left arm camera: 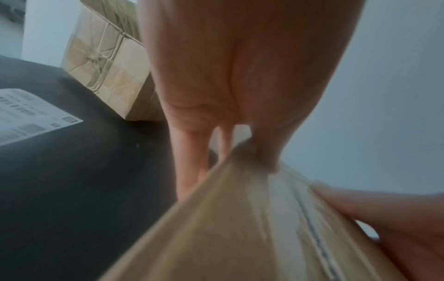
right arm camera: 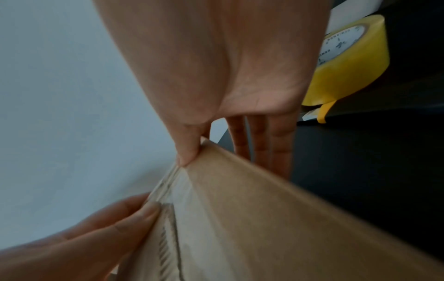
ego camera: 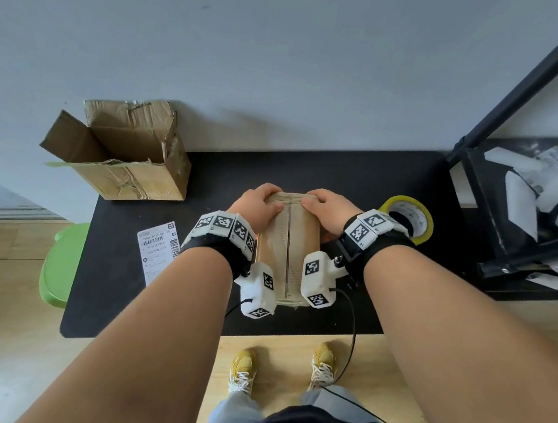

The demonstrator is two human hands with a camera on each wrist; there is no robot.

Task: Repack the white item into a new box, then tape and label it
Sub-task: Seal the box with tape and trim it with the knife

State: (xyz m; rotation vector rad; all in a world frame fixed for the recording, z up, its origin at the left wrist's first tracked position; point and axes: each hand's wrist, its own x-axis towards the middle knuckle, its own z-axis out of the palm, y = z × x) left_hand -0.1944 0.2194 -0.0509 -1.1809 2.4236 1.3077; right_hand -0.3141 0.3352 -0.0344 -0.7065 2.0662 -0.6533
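Label [ego camera: 158, 252] left of box [ego camera: 289, 247]

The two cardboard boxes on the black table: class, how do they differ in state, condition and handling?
The box at the back left stands open, flaps up; the box between the hands is closed, tape along its seam. The back box is crumpled and torn; the near one looks smooth. Nobody touches the back box; the left hand and right hand grip the near one. Both are brown cardboard.

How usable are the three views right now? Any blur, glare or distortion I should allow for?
Head: sharp at the centre, wide-angle bend at the edges, the box, label and tape roll clear, no glare. Left wrist: the box smeared, the left hand soft. Right wrist: dim and soft, the right hand fills the frame.
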